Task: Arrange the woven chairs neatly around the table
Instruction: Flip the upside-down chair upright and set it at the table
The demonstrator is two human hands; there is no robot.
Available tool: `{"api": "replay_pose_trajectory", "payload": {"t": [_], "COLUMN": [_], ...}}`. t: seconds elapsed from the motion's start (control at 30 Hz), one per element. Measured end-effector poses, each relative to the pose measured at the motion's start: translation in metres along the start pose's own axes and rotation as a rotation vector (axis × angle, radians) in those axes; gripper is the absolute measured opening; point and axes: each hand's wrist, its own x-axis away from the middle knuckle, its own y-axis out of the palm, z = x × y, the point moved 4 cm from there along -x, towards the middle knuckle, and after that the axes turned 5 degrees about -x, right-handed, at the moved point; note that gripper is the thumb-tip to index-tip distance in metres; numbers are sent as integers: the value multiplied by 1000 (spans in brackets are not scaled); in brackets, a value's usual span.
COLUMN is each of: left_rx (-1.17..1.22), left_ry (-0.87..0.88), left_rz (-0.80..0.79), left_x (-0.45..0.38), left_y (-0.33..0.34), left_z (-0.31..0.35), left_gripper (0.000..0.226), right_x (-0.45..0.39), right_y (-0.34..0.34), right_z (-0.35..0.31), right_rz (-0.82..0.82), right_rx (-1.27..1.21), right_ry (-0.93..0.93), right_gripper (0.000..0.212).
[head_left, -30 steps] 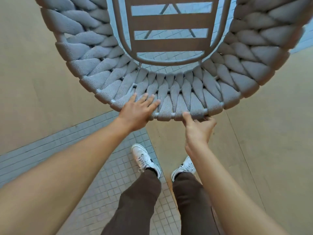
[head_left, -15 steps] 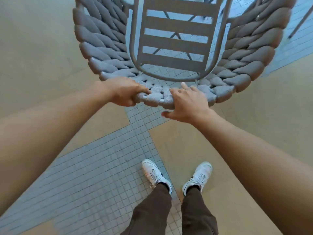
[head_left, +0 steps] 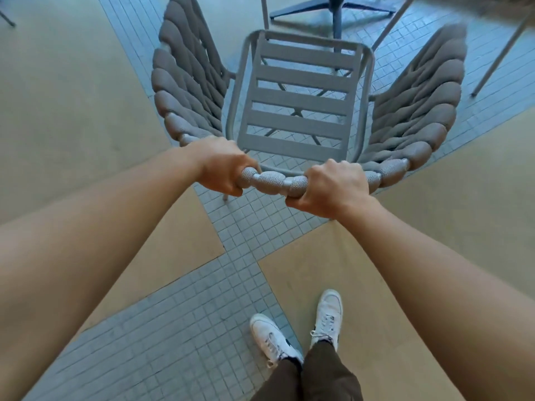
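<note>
A grey woven chair (head_left: 301, 105) stands in front of me, seen from behind and above, with a slatted seat and thick braided rope forming its curved back and sides. My left hand (head_left: 223, 166) is wrapped around the top rail of the back, left of centre. My right hand (head_left: 330, 186) grips the same rail a little to the right. Beyond the chair's front, the dark cross-shaped base of the table (head_left: 335, 10) rests on the tiled floor at the top of the view; the tabletop is out of frame.
Thin metal legs of another chair (head_left: 498, 59) slant down at the upper right. The floor mixes tan panels with strips of small grey tiles (head_left: 179, 328). My white shoes (head_left: 301, 328) are at the bottom, well behind the chair.
Both hands went from resting on the chair back to closing fully around its rail. The chair has moved away from me toward the table base, which has come into view.
</note>
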Motion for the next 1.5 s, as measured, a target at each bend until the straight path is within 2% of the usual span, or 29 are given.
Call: {"api": "replay_pose_trajectory", "payload": {"t": [0.4, 0.73, 1.13, 1.5], "left_rx": [-2, -6, -39, -83], "left_ry": [55, 32, 74, 122], "left_rz": [26, 24, 78, 82], "left_x": [-52, -98, -136, -173], "left_y": [-30, -71, -96, -120], "left_z": [-61, -103, -143, -191], "left_gripper": [56, 45, 47, 50], "right_x": [-64, -133, -187, -237], "right_y": [-29, -59, -84, -103], "right_z": [14, 38, 52, 58], "right_rz": [30, 18, -1, 20], "right_rx": [-27, -19, -6, -21], "right_ry": [-6, 5, 11, 84], "right_gripper": [60, 60, 59, 58]}}
